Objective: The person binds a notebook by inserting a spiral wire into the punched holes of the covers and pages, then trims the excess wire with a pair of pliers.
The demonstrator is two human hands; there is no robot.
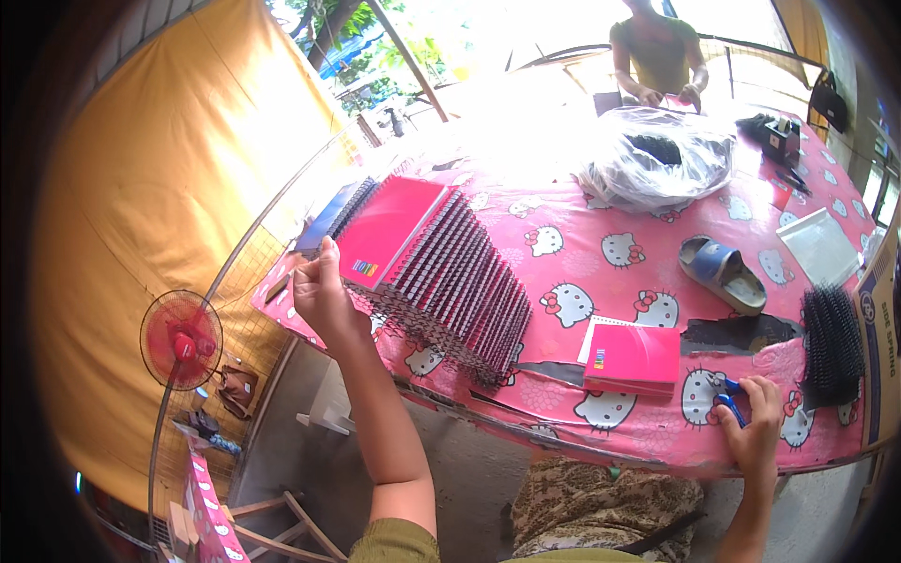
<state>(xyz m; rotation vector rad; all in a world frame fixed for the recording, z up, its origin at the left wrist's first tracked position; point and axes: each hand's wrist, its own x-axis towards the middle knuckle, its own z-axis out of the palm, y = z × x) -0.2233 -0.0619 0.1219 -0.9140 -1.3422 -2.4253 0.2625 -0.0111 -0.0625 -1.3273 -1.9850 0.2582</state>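
A tall stack of pink spiral notebooks [469, 300] leans on the table's left side. At its top, my left hand [324, 289] is closed at the outer edge of the uppermost pink notebook [394, 225], with fingers pressed together on its border. Near the table's front right, my right hand [758, 420] curls round the blue handles of small pliers [729, 402], whose jaws point up and left. Between my hands lies another pink notebook [634, 357], with a row of holes along its top edge and a white sheet showing at its left. No coil is visible on it.
Black binding coils [832, 347] lie beside a cardboard box [880, 347] at the right. A blue slipper [723, 272], a clear tray [818, 246] and a plastic-wrapped bundle [657, 159] sit farther back. Another person [655, 56] works across the table; a red fan [182, 342] stands left.
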